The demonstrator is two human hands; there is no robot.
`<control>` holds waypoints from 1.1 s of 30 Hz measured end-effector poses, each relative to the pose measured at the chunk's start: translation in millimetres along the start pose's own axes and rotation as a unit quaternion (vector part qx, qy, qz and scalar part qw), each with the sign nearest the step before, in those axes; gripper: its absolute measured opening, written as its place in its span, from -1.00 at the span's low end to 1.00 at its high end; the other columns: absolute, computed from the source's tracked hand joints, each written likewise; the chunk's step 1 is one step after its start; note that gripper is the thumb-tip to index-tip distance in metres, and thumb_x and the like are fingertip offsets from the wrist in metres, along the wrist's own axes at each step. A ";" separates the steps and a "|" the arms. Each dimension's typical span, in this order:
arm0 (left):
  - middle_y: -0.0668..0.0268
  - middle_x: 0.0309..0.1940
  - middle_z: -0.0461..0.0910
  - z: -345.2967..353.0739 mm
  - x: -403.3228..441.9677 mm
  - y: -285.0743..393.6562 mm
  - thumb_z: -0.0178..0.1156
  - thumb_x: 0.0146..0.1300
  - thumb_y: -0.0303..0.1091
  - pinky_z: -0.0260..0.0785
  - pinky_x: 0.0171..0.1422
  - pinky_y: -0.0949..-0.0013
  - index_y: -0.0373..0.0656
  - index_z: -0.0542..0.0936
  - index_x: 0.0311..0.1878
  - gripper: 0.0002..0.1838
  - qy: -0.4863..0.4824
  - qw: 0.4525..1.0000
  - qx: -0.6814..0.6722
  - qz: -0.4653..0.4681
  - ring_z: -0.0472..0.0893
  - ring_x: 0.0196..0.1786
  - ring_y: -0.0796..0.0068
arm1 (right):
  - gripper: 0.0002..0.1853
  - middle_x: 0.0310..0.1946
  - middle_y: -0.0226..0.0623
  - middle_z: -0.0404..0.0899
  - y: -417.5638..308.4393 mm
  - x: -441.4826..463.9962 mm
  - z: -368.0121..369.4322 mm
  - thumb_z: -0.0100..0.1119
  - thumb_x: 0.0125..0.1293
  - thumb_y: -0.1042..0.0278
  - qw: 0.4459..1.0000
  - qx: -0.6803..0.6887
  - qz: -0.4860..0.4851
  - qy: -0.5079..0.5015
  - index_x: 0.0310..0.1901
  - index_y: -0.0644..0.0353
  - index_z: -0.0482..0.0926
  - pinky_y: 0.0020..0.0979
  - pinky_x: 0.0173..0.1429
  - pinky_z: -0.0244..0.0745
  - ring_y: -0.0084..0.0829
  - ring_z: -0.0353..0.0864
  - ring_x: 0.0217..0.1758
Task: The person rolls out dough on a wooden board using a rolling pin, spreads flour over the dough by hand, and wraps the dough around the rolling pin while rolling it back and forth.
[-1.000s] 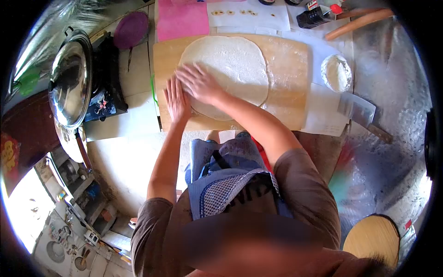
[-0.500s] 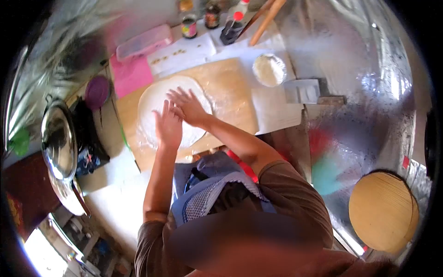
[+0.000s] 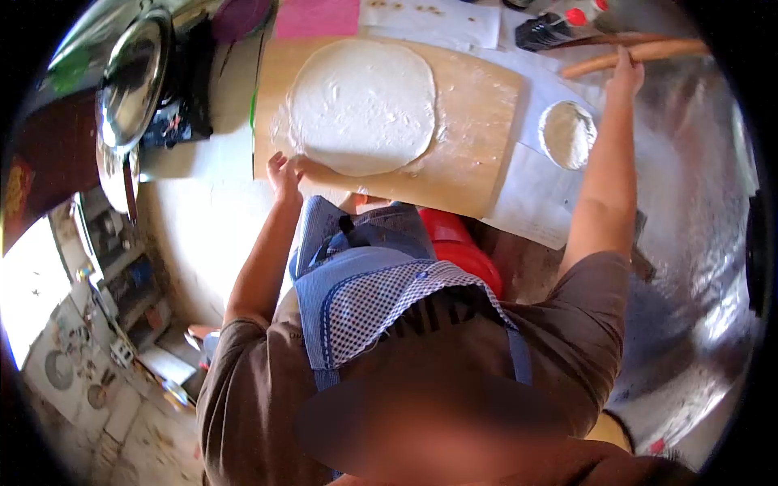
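A flat, rounded sheet of dough lies on a floured wooden board. At the board's front left corner is my left hand, its fingers loosely bent and apart, with nothing held. My right hand reaches far to the right and grips a long wooden rolling pin around its shaft. Another brown stick lies just behind that pin. Below my right hand, beside my forearm, sits a foil-like bowl with white powder in it.
Bottles with red caps stand behind the board. A pink sheet and a white tray with small bits lie at the back. A pot with a shiny lid stands at left. A red stool is below the board.
My hands have left the dough. The right has swung out to the far right and taken hold of the rolling pin; the left has drawn back to the board's edge. The view has shifted.
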State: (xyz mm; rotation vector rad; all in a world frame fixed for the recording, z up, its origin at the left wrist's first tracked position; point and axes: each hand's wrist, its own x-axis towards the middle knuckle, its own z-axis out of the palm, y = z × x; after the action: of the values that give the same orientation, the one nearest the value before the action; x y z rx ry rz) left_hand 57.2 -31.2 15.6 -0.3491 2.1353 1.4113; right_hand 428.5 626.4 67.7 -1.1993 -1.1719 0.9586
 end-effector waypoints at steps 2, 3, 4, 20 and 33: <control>0.20 0.06 0.52 -0.6 -5.1 -10.3 0.28 0.29 -0.39 0.61 -0.03 0.19 -0.17 0.44 0.22 -0.56 -0.011 0.999 -0.035 -0.039 0.57 0.02 0.36 | -0.66 -0.11 -0.25 0.63 14.5 7.9 0.4 0.41 0.21 0.44 1.000 -0.017 0.022 -0.001 -0.01 0.31 0.55 -0.28 0.01 0.55 -0.37 0.62 -0.09; 0.20 0.06 0.52 2.2 -7.6 -12.0 0.28 0.29 -0.39 0.61 -0.03 0.19 -0.17 0.44 0.22 -0.56 -0.004 0.999 -0.036 -0.038 0.57 0.02 0.36 | -0.66 -0.10 -0.24 0.63 18.7 8.8 -1.6 0.43 0.17 0.51 0.999 -0.032 0.033 0.013 -0.03 0.31 0.56 -0.30 -0.04 0.56 -0.38 0.63 -0.13; 0.23 -0.05 0.57 2.6 -9.4 -10.9 0.28 0.31 -0.38 0.62 -0.09 0.23 -0.20 0.47 0.17 -0.60 -0.054 0.996 -0.028 -0.059 0.59 -0.11 0.39 | -0.66 -0.10 -0.24 0.63 22.6 7.8 -1.0 0.43 0.17 0.51 0.999 -0.032 0.038 0.007 -0.03 0.31 0.56 -0.30 -0.04 0.56 -0.38 0.63 -0.13; -0.01 -0.19 0.68 28.1 -11.0 -6.4 0.20 0.38 -0.38 0.72 -0.06 0.13 -0.41 0.52 -0.04 -0.74 -0.223 0.969 -0.024 -0.105 0.76 -0.18 0.07 | -0.67 0.03 -0.25 0.64 -158.2 -321.6 38.2 0.23 0.43 0.32 0.899 -0.230 -0.138 -0.346 0.15 0.26 0.55 -0.30 0.13 0.52 -0.36 0.61 0.07; -0.03 -0.20 0.65 25.3 -5.6 4.1 0.19 0.40 -0.38 0.70 -0.01 0.16 -0.46 0.47 -0.04 -0.72 -0.346 0.914 -0.098 -0.188 0.75 -0.15 0.10 | -0.52 0.07 -0.36 0.48 -53.7 -535.4 93.9 0.42 0.09 0.29 0.785 -0.375 -0.279 -0.407 0.09 -0.02 0.57 -0.09 0.18 0.39 -0.20 0.46 0.20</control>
State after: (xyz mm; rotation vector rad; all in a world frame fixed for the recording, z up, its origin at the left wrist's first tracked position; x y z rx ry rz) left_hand 67.4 -7.1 14.4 -0.2621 1.2796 1.2710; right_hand 243.2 113.4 38.2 -0.8781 -2.6166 0.5203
